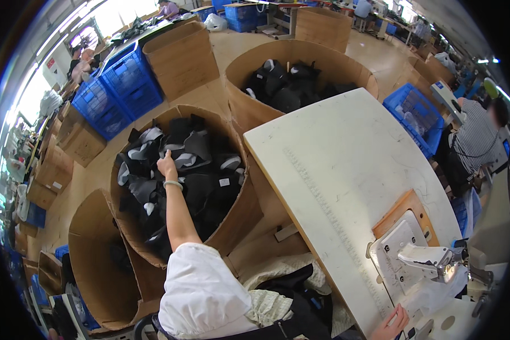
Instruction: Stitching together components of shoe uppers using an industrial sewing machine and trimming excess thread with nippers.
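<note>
My left arm, in a white sleeve with a pale green bangle, reaches over a large cardboard box. It is heaped with black fabric pieces, some showing grey patches. My left hand is closed at the top of the heap, gripping a black fabric piece with a grey side. Far to the right, my right hand rests at the near edge of the white sewing table, fingers stretched out and holding nothing visible. Close to it are a sewing machine and a translucent plastic sheet or bag.
Beyond stands another cardboard box of black pieces. A further cardboard box is at the left. Blue crates stand behind, and a blue basket lies right of the table. A seated person in stripes is at the far right.
</note>
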Motion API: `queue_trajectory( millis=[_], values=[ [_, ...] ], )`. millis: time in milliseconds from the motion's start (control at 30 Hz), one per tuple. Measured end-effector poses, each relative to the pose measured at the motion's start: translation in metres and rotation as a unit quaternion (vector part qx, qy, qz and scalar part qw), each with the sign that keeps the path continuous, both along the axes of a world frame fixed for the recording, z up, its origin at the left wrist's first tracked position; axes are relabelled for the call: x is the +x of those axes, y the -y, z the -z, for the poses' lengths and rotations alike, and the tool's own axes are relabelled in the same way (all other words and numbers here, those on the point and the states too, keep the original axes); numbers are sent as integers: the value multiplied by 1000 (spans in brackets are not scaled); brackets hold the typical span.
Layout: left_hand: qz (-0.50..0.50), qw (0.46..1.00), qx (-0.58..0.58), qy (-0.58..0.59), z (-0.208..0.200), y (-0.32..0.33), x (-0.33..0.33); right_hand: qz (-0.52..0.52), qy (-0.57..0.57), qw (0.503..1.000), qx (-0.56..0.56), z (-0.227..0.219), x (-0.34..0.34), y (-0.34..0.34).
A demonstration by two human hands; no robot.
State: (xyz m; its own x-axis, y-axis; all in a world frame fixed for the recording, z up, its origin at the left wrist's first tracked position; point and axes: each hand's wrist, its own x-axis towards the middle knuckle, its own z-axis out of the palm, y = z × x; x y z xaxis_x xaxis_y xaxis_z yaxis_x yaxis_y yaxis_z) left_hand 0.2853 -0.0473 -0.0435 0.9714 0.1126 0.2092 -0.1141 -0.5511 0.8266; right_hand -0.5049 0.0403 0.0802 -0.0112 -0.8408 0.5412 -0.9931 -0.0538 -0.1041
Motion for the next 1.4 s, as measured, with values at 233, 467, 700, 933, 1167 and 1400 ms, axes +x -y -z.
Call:
queue_trajectory(
  millis=[233,467,700,933,1167,1400],
  values=[
    [346,881,-298,121,-156,75,-137,-164,127,977,39,-17,41,28],
    [508,596,-580,-225,-231,103,-246,-282,322,890,161,-50,111,87],
    [632,536,-445,-340,-192,119,-401,-398,232,886,49,-85,109,146],
    [858,496,110,75,-172,187,-417,-397,343,828,196,-46,77,127],
    [994,7,56,93,-295,114,-510,-463,231,839,167,-92,59,112],
    [987,33,144,-62,-293,116,-517,-458,258,824,212,-112,42,92]
  ],
)
